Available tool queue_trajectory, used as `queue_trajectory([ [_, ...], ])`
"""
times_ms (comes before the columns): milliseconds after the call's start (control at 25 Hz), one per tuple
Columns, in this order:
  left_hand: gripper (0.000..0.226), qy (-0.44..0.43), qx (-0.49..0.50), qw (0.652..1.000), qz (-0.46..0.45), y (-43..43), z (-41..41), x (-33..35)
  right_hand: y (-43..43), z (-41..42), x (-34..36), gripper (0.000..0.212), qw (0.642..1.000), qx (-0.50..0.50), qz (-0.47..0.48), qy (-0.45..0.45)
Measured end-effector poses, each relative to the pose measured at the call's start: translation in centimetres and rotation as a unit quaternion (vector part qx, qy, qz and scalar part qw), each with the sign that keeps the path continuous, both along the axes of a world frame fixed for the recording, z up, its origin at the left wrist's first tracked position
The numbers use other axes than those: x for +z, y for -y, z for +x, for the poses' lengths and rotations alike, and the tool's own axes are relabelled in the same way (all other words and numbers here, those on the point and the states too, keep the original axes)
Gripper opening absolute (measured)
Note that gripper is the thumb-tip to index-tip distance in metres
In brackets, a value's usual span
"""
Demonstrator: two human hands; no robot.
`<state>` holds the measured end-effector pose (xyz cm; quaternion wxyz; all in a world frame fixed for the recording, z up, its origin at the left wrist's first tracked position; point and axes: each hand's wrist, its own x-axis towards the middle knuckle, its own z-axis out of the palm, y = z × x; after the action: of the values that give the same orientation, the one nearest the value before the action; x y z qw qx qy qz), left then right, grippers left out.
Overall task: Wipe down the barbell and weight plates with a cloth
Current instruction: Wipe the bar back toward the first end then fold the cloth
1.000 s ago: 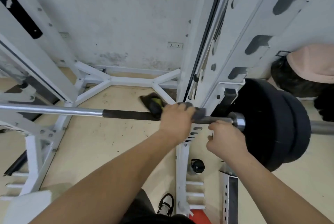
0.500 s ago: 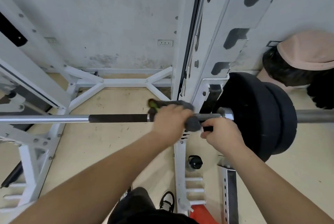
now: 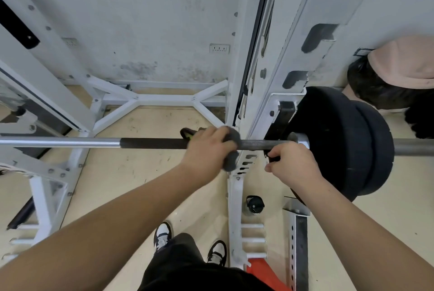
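Note:
The barbell [image 3: 150, 143] runs level across the view and rests in a white rack [image 3: 277, 60]. Its left part is chrome and its middle is dark. Two black weight plates [image 3: 340, 140] sit on its right sleeve. My left hand [image 3: 206, 149] grips the bar from above with a grey cloth [image 3: 231, 138] wrapped under the palm, just left of the rack upright. A green-black edge of the cloth shows behind the fingers. My right hand [image 3: 293, 166] hangs just below the bar beside the inner plate. Its fingers are curled against a small dark piece that I cannot identify.
The rack's base struts [image 3: 162, 98] and lower upright with pegs [image 3: 236, 208] stand on the beige floor. A black bottle [image 3: 254, 205] stands by the upright, with something orange [image 3: 263, 274] below it. A person in a pink cap [image 3: 404, 65] crouches at the far right near the wall.
My left hand has slid the cloth a little to the left along the bar. Bare grey bar now shows between my hands. My right hand has come off the bar and sits just under it.

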<state>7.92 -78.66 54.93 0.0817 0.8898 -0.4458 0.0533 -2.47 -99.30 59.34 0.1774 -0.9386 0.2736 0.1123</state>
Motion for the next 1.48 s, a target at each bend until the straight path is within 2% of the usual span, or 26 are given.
queue_trajectory([
  [160, 0.028, -0.028, -0.043, 0.998, 0.023, 6.9, -2.5, 0.7, -0.7, 0.5, 0.4, 0.017, 0.999, 0.016, -0.038, -0.034],
  [240, 0.03, 0.002, -0.052, 0.997, 0.053, 4.5, -1.9, 0.8, -1.2, 0.4, 0.4, 0.018, 0.997, 0.022, -0.068, -0.044],
  [360, 0.029, 0.03, 0.002, 0.996, 0.089, -2.9, -0.6, 0.7, -1.8, 0.0, 0.4, 0.013, 0.991, 0.053, -0.116, -0.05],
  [440, 0.03, 0.015, 0.08, 0.995, 0.062, -8.3, -0.1, 0.7, -2.3, 0.2, 0.9, 0.022, 0.985, 0.081, -0.145, -0.038],
  [520, 0.032, -0.036, 0.175, 0.982, -0.061, -11.7, -0.5, 1.3, -3.1, 1.1, 1.2, 0.027, 0.984, 0.11, -0.14, 0.023],
  [560, 0.034, -0.069, 0.226, 0.957, -0.167, -12.1, -0.8, 2.1, -3.8, 1.7, 1.5, 0.026, 0.982, 0.132, -0.119, 0.066],
  [600, 0.035, -0.096, 0.287, 0.911, -0.279, -11.9, -0.9, 2.8, -4.8, 2.5, 1.6, 0.023, 0.978, 0.154, -0.093, 0.105],
  [680, 0.031, -0.127, 0.409, 0.774, -0.466, -10.6, -1.1, 4.1, -6.7, 4.1, 1.4, 0.02, 0.971, 0.188, -0.055, 0.137],
  [720, 0.028, -0.144, 0.45, 0.714, -0.517, -9.4, -1.1, 4.0, -7.2, 4.6, 1.2, 0.023, 0.972, 0.194, -0.047, 0.127],
  [800, 0.028, -0.199, 0.512, 0.634, -0.544, -7.2, -1.1, 2.5, -8.5, 5.6, 0.4, 0.025, 0.973, 0.212, -0.059, 0.072],
  [840, 0.03, -0.232, 0.528, 0.616, -0.537, -6.1, -1.2, 1.8, -9.0, 5.6, -0.1, 0.026, 0.97, 0.222, -0.08, 0.051],
  [880, 0.032, -0.251, 0.536, 0.612, -0.525, -5.2, -1.4, 1.3, -9.4, 5.6, -0.5, 0.026, 0.968, 0.228, -0.1, 0.043],
  [1000, 0.033, -0.258, 0.564, 0.625, -0.473, -2.0, -2.1, 1.4, -9.9, 6.0, -0.4, 0.019, 0.965, 0.229, -0.122, 0.031],
  [1080, 0.033, -0.282, 0.509, 0.68, -0.447, -0.2, -3.5, 1.4, -9.8, 6.6, 0.4, 0.013, 0.971, 0.216, -0.098, 0.001],
  [1120, 0.033, -0.325, 0.454, 0.7, -0.445, 0.2, -4.4, 1.5, -9.6, 6.9, 0.8, 0.01, 0.977, 0.197, -0.081, -0.011],
  [1160, 0.033, -0.383, 0.401, 0.697, -0.455, 0.3, -5.0, 1.6, -9.4, 7.2, 1.4, 0.007, 0.984, 0.167, -0.054, -0.013],
  [1240, 0.031, -0.451, 0.357, 0.645, -0.503, -1.3, -4.7, 2.6, -9.0, 7.3, 2.2, 0.015, 0.994, 0.103, 0.007, 0.019],
  [1280, 0.031, -0.425, 0.376, 0.633, -0.526, -2.6, -3.8, 3.2, -8.9, 7.3, 2.4, 0.023, 0.995, 0.083, 0.029, 0.051],
  [1320, 0.032, -0.365, 0.404, 0.649, -0.532, -4.2, -2.7, 3.6, -8.9, 7.4, 2.6, 0.028, 0.992, 0.071, 0.052, 0.086],
  [1360, 0.033, -0.295, 0.426, 0.692, -0.503, -5.7, -1.5, 3.9, -9.1, 7.6, 2.8, 0.03, 0.988, 0.059, 0.076, 0.121],
  [1400, 0.035, -0.235, 0.421, 0.751, -0.452, -7.0, -0.4, 3.8, -9.6, 8.0, 2.9, 0.028, 0.982, 0.049, 0.102, 0.15],
  [1480, 0.041, -0.175, 0.355, 0.879, -0.267, -7.6, 1.0, 3.3, -10.9, 8.9, 3.0, 0.024, 0.973, 0.04, 0.132, 0.185],
])
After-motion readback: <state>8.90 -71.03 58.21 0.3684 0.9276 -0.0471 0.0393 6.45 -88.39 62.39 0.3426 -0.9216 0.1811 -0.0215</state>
